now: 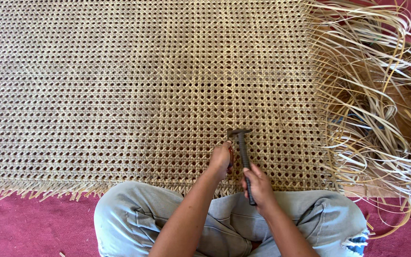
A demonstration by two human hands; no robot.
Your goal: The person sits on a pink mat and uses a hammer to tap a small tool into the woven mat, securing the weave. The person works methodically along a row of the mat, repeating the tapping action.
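A wide sheet of woven cane webbing (143, 81) with an open hole pattern lies flat in front of me. My right hand (259, 186) grips the dark handle of a small hammer (241, 148), whose head rests over the webbing near its front edge. Just left of the hammer head, my left hand (220, 159) has its fingers pinched together on the weave; whether it holds a small reddish object I cannot tell. My crossed legs in grey trousers (134, 214) lie below both hands.
Loose cane strips (381, 95) spill in a tangled pile off the webbing's right edge. A dark red carpet (29, 223) shows along the frayed front edge and at the lower right.
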